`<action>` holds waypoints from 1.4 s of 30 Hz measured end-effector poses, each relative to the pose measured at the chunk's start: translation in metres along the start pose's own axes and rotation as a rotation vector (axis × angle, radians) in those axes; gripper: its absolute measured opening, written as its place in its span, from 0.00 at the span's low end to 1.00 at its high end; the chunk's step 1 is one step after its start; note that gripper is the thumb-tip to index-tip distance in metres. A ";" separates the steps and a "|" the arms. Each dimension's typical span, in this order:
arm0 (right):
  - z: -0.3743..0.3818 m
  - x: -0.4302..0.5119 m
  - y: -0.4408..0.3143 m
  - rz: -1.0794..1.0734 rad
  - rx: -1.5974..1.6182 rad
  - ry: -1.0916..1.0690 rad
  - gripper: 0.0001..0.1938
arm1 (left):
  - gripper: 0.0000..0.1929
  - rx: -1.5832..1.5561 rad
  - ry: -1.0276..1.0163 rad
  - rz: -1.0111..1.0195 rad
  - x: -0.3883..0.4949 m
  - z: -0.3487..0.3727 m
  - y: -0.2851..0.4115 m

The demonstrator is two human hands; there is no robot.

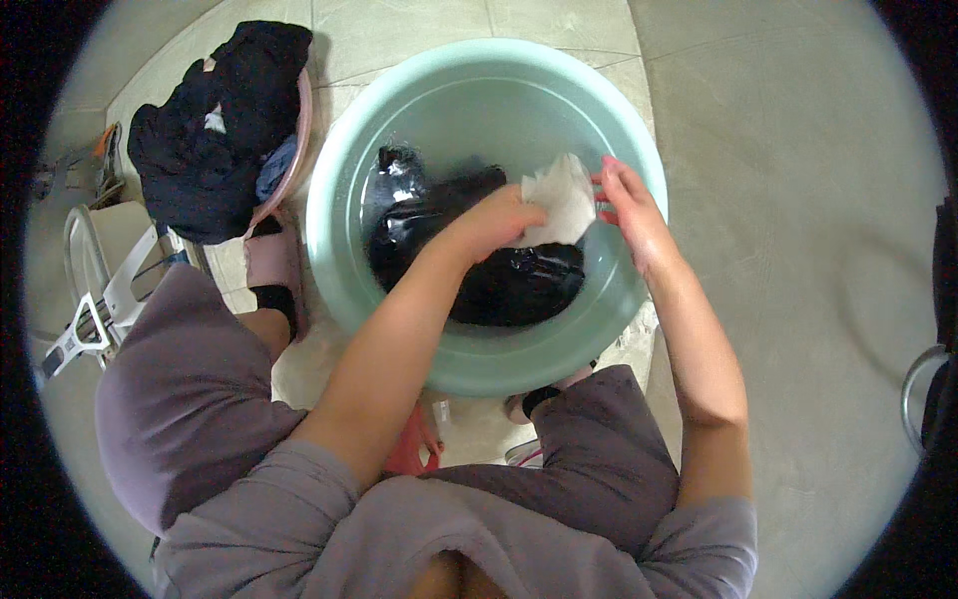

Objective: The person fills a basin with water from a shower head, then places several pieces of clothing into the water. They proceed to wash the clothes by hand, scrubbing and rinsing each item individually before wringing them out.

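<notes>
A large pale green basin (490, 54) of water stands in front of me. Wet black clothing (524, 288) lies in the water, partly above the surface and shiny. My left hand (490, 224) reaches over the basin and grips a thin white sheet or cloth (563, 201), whose exact material I cannot tell. At the sheet's right side is my right hand (630, 206), its fingers apart and their tips close to the edge. Whether those fingertips touch the sheet is not clear.
Dark clothes (224, 120) are heaped in a pink basin (301, 142) at the upper left. A white bracket-like frame (90, 329) stands beside my left knee. My slippered left foot (273, 273) is between the basins. Tiled floor (359, 34) surrounds them.
</notes>
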State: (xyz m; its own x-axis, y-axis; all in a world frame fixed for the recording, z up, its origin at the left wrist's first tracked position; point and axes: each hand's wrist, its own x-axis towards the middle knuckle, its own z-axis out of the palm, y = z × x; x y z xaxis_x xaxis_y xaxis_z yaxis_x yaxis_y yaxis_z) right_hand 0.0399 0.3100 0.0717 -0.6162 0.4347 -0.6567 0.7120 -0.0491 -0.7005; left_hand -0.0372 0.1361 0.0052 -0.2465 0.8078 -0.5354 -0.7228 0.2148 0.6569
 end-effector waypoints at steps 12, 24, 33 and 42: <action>-0.018 0.029 -0.019 -0.276 0.220 -0.364 0.15 | 0.24 0.664 0.200 0.054 -0.006 -0.020 0.031; 0.073 0.123 0.095 -0.276 -0.433 0.474 0.14 | 0.33 -0.728 0.381 -0.327 0.031 -0.012 -0.032; 0.120 -0.037 0.011 -0.715 -0.629 -0.041 0.14 | 0.27 -1.019 0.202 -0.120 0.047 -0.041 -0.047; 0.098 0.009 0.023 -0.665 -0.602 0.220 0.13 | 0.15 -0.990 0.300 0.017 0.050 -0.011 -0.052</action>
State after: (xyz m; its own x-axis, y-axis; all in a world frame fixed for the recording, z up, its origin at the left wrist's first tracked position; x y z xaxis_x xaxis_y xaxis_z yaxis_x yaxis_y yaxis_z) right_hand 0.0176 0.2246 0.0221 -0.9269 0.3704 -0.0603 0.3279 0.7212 -0.6103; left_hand -0.0190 0.1592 -0.0620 -0.3143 0.6072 -0.7297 -0.8916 -0.4527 0.0073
